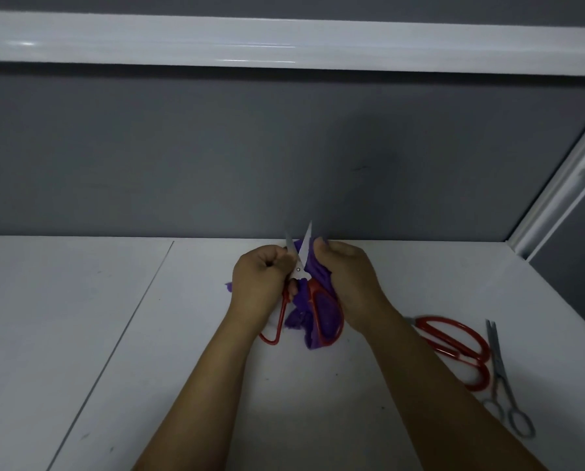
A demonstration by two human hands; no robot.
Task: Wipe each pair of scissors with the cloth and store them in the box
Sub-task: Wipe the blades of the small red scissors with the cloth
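Note:
Red-handled scissors (318, 311) stand with blades open and tips pointing away from me, held over the white table (148, 334). My left hand (260, 287) grips the left blade and handle near the pivot. My right hand (349, 283) holds a purple cloth (313, 266) bunched against the right blade; the cloth hangs down behind the handles. A second pair of red-handled scissors (454, 345) lies on the table at the right, partly hidden by my right forearm. Beside it lie small all-metal scissors (505, 385). No box is in view.
A grey partition wall (216, 158) rises at the table's far edge, with a white rail (284, 42) above. A white frame post (562, 185) slants down at the right corner. A seam line (131, 317) runs across the table on the left.

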